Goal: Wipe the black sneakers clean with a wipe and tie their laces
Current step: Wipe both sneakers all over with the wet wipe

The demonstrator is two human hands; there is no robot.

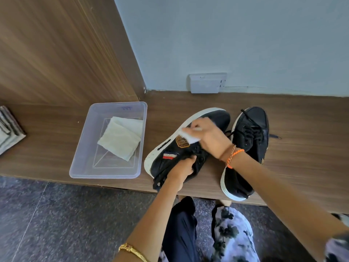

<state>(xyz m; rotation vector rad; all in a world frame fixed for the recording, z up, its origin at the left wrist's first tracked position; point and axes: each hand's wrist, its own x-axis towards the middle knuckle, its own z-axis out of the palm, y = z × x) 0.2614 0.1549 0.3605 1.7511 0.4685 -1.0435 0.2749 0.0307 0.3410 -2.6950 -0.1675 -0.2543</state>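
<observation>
I'm partway through wiping the first sneaker [188, 144], tilted on its side at the frame's centre; the second sneaker [247, 148], just right of it, waits, and both look untied. My right hand [205, 135] reaches across, fingers pinched shut on the wipe [188, 136] against the sole edge. My left hand [181, 171] grips the collar, steadying it.

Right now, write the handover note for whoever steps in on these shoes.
Left hand: gripping the tilted black white-soled sneaker at its collar.
Right hand: fingers pressing a white wipe on that sneaker's side, by the sole edge.
Second black sneaker: upright on the wooden shelf, laces loose.
Clear plastic tub: holds a folded pale cloth.
Done: wiping under way.
Left: finish wiping, the second sneaker, tie both laces.
</observation>
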